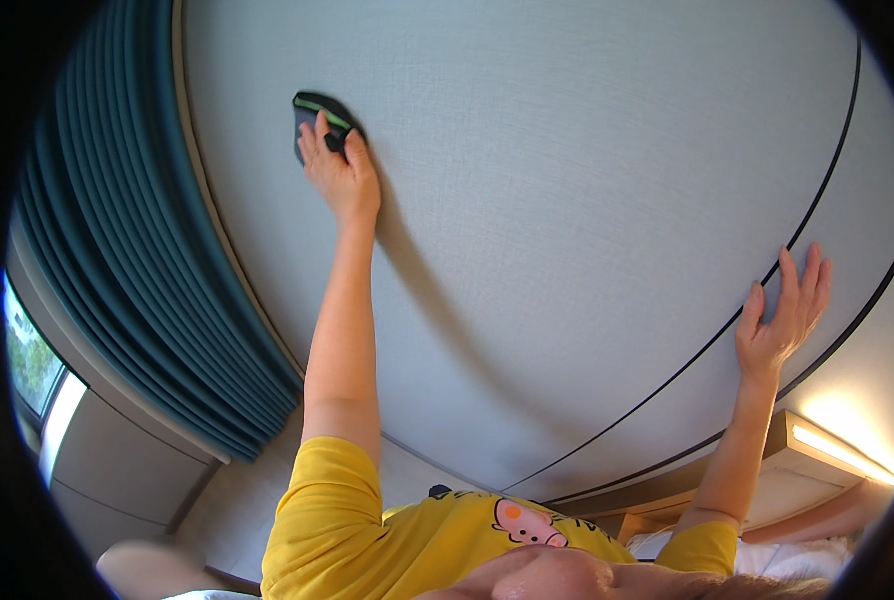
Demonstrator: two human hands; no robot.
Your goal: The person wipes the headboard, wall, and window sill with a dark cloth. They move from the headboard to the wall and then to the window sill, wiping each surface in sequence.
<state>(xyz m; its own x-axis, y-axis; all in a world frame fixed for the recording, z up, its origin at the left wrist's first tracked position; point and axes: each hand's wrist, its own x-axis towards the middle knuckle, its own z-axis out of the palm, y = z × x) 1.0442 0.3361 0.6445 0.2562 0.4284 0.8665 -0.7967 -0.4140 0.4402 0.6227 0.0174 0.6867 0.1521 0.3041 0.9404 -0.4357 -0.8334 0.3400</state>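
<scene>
My left hand (pixel 340 169) reaches high up and grips a dark handheld tool with a green stripe (pixel 327 112), which lies against the pale grey-blue wall (pixel 529 187). The tool's exact kind cannot be told; its lower part is hidden by my fingers. My right hand (pixel 784 315) is raised at the right with its fingers apart, holding nothing, over or against the wall beside a thin black line (pixel 822 195). Whether its palm touches the wall is unclear.
A pleated teal curtain (pixel 146 225) hangs at the left, with a window (pixel 30 352) and grey panels (pixel 128 457) below it. At the lower right stand a lit shelf unit (pixel 799 472) and white bedding (pixel 792 559). Pale floor (pixel 244 510) shows at the bottom left.
</scene>
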